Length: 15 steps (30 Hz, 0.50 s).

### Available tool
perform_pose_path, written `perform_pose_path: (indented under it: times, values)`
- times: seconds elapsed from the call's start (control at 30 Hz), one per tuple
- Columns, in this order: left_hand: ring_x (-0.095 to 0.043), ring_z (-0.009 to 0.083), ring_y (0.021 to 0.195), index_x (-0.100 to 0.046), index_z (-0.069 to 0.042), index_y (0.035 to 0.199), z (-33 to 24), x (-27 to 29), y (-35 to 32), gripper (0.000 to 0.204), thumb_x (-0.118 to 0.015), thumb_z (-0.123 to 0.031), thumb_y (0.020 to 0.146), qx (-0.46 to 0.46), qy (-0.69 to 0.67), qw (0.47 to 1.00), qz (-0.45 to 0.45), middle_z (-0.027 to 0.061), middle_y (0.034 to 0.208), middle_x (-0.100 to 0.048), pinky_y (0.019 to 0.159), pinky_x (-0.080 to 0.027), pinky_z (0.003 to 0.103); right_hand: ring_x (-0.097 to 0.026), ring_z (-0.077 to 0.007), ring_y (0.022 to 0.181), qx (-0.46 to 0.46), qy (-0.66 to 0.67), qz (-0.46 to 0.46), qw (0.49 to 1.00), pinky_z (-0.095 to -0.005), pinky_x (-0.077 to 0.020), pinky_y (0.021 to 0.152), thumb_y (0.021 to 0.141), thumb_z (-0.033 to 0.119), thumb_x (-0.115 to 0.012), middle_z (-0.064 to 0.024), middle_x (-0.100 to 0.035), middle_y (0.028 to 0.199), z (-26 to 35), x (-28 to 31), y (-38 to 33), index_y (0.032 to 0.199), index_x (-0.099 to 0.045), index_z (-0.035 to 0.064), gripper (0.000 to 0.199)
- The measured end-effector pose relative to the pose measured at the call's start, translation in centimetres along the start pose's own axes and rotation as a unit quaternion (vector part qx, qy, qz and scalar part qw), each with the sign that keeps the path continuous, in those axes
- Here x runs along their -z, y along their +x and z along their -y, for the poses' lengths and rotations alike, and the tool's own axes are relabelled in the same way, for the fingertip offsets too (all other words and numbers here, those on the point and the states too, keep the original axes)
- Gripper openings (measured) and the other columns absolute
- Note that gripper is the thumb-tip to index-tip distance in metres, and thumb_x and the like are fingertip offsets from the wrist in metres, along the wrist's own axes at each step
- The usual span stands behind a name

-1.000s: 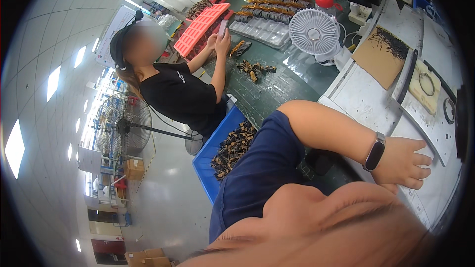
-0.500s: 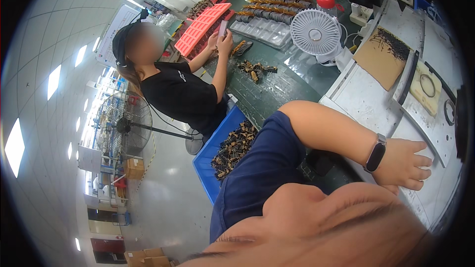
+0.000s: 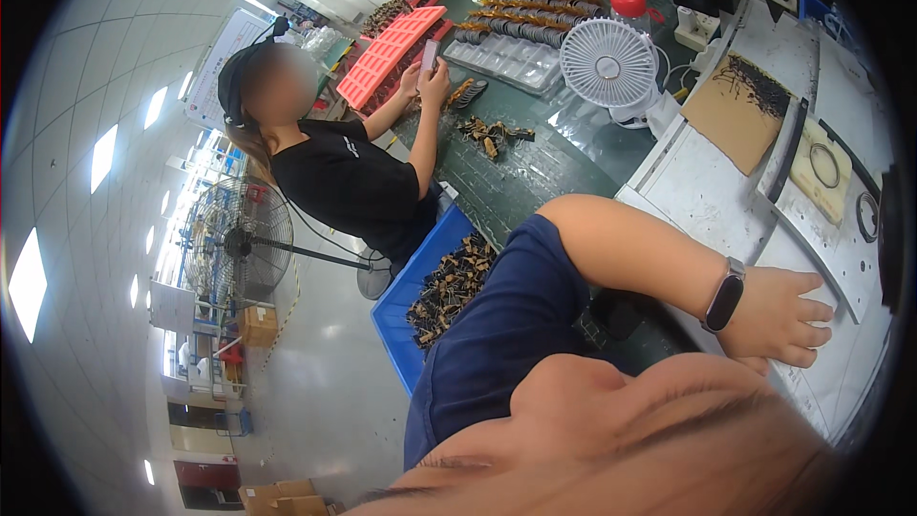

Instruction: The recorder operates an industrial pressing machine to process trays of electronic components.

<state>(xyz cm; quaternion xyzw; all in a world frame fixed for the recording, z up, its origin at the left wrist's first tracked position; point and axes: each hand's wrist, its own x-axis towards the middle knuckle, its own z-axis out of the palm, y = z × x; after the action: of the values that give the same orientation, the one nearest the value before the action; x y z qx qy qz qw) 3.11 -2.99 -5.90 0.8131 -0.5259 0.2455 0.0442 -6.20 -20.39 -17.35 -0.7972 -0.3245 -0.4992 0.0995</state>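
Observation:
My left hand (image 3: 776, 317) rests back up on the white work surface (image 3: 702, 186), fingers spread and pointing right. Nothing shows in it, though its palm is hidden. A dark smartwatch (image 3: 726, 301) with a metal band is on that wrist. Just beyond the fingers is a curved metal plate (image 3: 829, 263) carrying a pale yellowish block (image 3: 820, 172) with a dark wire ring. My right hand does not show. Below my left forearm, part of the bench is hidden.
A blue bin (image 3: 394, 325) of small black-and-tan parts stands beside my sleeve. A white desk fan (image 3: 608, 62), cardboard with black bits (image 3: 735, 119) and a clear tray (image 3: 506, 62) lie beyond. Another person (image 3: 349, 177) holds a phone near red trays (image 3: 392, 55).

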Motion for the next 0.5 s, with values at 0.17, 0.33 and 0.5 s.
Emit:
perform_pose_path:
  times: [0.17,0.33,0.5]
  values:
    - [-0.043,0.0311,0.129,-0.058,-0.015,0.119,-0.03,-0.01,0.0,0.051,-0.06,-0.049,0.081,-0.002,0.0,1.0,0.0,0.0091,0.131,-0.054,0.102,-0.034,0.055,-0.047,-0.0265,0.121,0.005,0.001,0.001,1.0,-0.041,-0.0235,0.107,0.081,0.034,-0.067,-0.0081,-0.053,0.128,-0.17,0.2,0.03,0.118,-0.061,0.0191,0.04]
    - [-0.043,0.0317,0.129,-0.058,-0.014,0.121,0.06,-0.01,-0.08,0.054,-0.058,-0.052,0.082,-0.006,0.0,1.0,0.001,0.01,0.131,-0.054,0.101,-0.034,0.056,-0.047,-0.0265,0.121,0.006,0.005,0.005,1.0,-0.0407,-0.0229,0.107,0.081,0.033,-0.068,-0.0082,-0.052,0.128,-0.23,0.2,0.17,0.118,-0.061,0.0187,0.041]
    - [-0.045,0.0322,0.127,-0.058,-0.012,0.12,0.19,-0.15,-0.05,0.059,-0.053,-0.059,0.084,-0.005,-0.008,1.0,-0.003,0.0115,0.131,-0.055,0.1,-0.034,0.056,-0.048,-0.0266,0.122,0.009,0.008,0.008,1.0,-0.0405,-0.0224,0.108,0.08,0.032,-0.069,-0.0084,-0.052,0.128,-0.57,0.09,0.33,0.118,-0.061,0.0184,0.042]
